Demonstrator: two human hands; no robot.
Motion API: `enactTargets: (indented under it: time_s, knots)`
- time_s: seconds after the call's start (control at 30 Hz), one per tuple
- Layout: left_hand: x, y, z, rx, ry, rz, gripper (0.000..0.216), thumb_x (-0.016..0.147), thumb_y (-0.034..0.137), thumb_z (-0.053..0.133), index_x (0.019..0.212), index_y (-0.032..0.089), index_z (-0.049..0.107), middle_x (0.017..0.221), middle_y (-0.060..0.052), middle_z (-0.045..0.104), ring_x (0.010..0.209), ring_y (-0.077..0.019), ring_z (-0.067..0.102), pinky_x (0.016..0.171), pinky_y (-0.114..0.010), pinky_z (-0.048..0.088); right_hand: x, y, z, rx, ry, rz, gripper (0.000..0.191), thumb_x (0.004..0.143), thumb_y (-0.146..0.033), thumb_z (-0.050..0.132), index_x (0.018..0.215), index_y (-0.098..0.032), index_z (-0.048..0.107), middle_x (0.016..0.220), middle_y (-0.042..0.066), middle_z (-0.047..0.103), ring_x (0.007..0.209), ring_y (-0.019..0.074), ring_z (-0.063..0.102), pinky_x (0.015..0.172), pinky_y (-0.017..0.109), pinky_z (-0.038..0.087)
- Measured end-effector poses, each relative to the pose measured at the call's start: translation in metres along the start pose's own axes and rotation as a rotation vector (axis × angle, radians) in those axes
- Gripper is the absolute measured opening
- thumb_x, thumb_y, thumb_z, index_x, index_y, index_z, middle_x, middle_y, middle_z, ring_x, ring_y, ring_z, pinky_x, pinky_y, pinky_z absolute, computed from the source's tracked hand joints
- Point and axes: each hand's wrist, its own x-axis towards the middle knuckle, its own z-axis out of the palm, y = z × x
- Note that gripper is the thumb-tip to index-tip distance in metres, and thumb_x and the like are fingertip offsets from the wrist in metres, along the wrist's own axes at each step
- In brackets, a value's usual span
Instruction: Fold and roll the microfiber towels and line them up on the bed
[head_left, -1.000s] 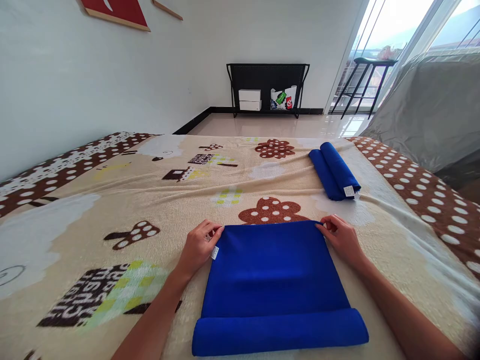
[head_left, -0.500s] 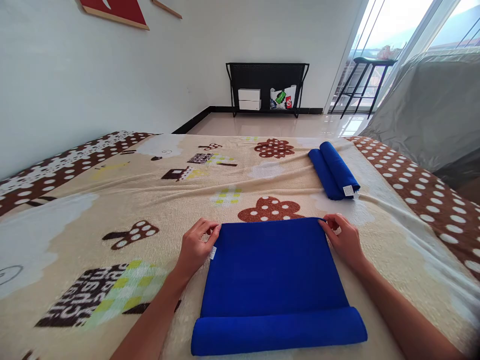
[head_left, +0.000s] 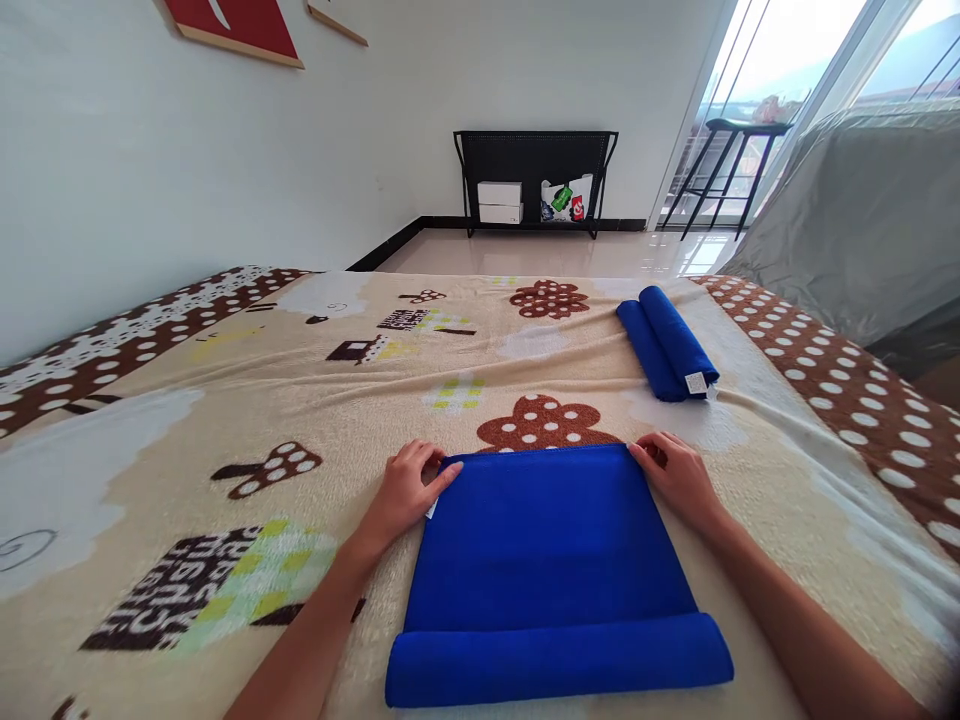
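Note:
A blue cloth (head_left: 544, 540) that looks like a towel lies on the bed in front of me, its near end folded or rolled into a thick band and its far part flat. My left hand (head_left: 412, 485) pinches the far left corner, thumb on top, with a white tag partly hidden under the fingers. At the far right corner, my right hand (head_left: 673, 475) grips the edge between thumb and fingers. Beyond my right hand lies a second blue cloth (head_left: 665, 345), rolled from two sides, with a white tag at its near end.
A cream patterned blanket (head_left: 360, 415) with brown polka-dot borders covers the bed, slightly wrinkled. Past its far edge, a black rack (head_left: 536, 165) holds white boxes and a printed bag. A grey cover (head_left: 870, 220) drapes something at right, near a black stool (head_left: 727, 170).
Both hands have shifted slightly inward along the far edge. The far corners are drawn a little closer together, and my left thumb now lies over the cloth. The second cloth stays put.

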Motion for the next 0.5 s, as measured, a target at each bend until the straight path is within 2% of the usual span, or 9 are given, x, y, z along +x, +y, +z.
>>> enactTargets:
  time_s: [0.1,0.2,0.37,0.5]
  knots:
    - [0.0,0.0023,-0.0011,0.016,-0.025,-0.024,0.034,0.081,0.056,0.065,0.078,0.022,0.06,0.085,-0.003,0.064,0.089,-0.0251,0.059,0.084,-0.039,0.041,-0.0014,-0.0008,-0.0008,-0.025,-0.034,-0.02,0.044,0.09,-0.065,0.052,0.085,-0.023,0.062,0.083,0.005,0.065,0.084,0.0225,0.058,0.08,0.037,0.04]
    - [0.0008,0.0031,-0.0019,0.009,-0.045,-0.029,0.033,0.079,0.053,0.066,0.075,0.022,0.059,0.083,-0.003,0.065,0.087,-0.0246,0.059,0.08,-0.038,0.04,-0.0022,-0.0009,-0.0006,-0.049,-0.065,-0.045,0.044,0.088,-0.067,0.054,0.083,-0.024,0.061,0.084,0.004,0.065,0.086,0.023,0.058,0.083,0.038,0.038]
    - [0.0002,0.002,-0.0035,-0.035,-0.044,-0.027,0.033,0.083,0.053,0.061,0.076,0.022,0.054,0.076,-0.001,0.063,0.075,-0.0198,0.059,0.072,-0.033,0.042,-0.0024,-0.0021,0.0,-0.072,-0.084,-0.067,0.043,0.091,-0.063,0.051,0.078,-0.023,0.06,0.08,0.003,0.064,0.082,0.0207,0.057,0.081,0.037,0.037]
    - [-0.0011,0.0002,0.0006,-0.041,-0.015,-0.024,0.027,0.089,0.047,0.055,0.078,0.021,0.056,0.075,0.0,0.064,0.071,-0.0173,0.06,0.07,-0.031,0.044,-0.0025,-0.0016,0.0028,-0.089,-0.053,-0.068,0.042,0.093,-0.059,0.05,0.077,-0.022,0.06,0.077,0.002,0.063,0.079,0.0193,0.057,0.08,0.036,0.038]
